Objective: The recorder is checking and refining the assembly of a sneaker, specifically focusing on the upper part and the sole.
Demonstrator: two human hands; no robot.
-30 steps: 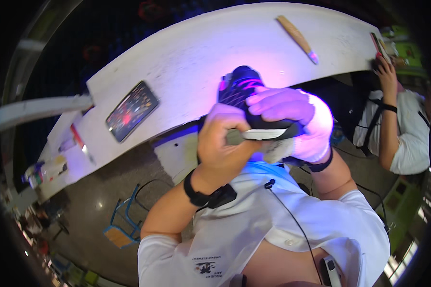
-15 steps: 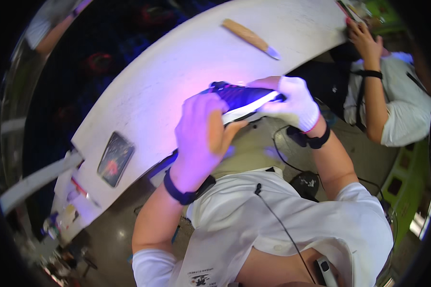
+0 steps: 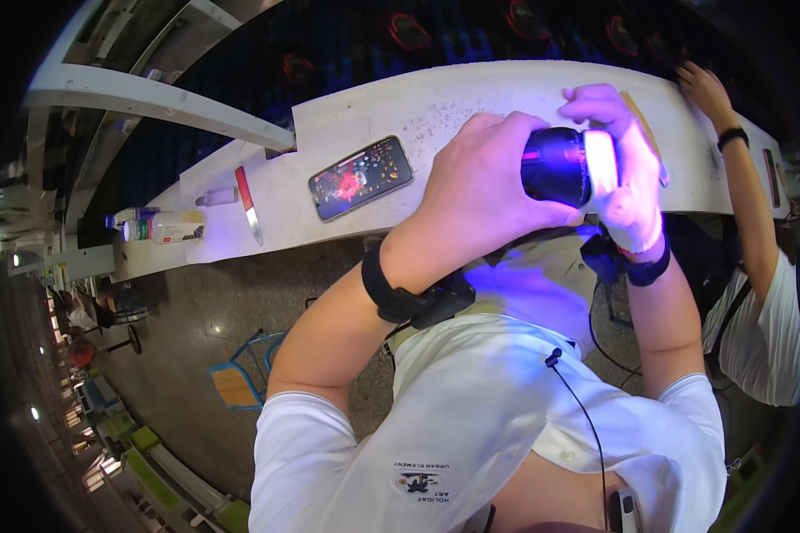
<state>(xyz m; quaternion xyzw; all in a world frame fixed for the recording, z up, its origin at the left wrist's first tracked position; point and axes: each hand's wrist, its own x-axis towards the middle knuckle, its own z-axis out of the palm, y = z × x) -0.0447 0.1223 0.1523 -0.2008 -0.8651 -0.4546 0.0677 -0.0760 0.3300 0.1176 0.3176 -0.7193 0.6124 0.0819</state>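
Both hands hold a dark shoe [image 3: 553, 167] with a white sole [image 3: 601, 165] above the near edge of the white table [image 3: 498, 84]. It is turned end-on, its sole toward the right, under purple light. My bare left hand [image 3: 484, 173] wraps round the dark upper from the left, its thumb underneath. On the sole side, my right hand [image 3: 629, 169] has bent fingers and a white glove over the palm; its grip is partly lost in glare. Beyond the right hand lies a wooden-handled knife [image 3: 638, 120], partly covered.
Left of my hands lie a phone [image 3: 362, 178], a red-handled knife [image 3: 248, 204] and a small clear bottle [image 3: 218, 196]. More bottles [image 3: 173, 227] lie at the table's left end. A co-worker's arm [image 3: 736, 160] reaches over the right end. A blue-framed stool [image 3: 236, 384] stands on the floor.
The shoe has turned from side-on to end-on, its sole now toward the right. My left hand has shifted round the upper. The view has swung left, showing more of the table's left end.
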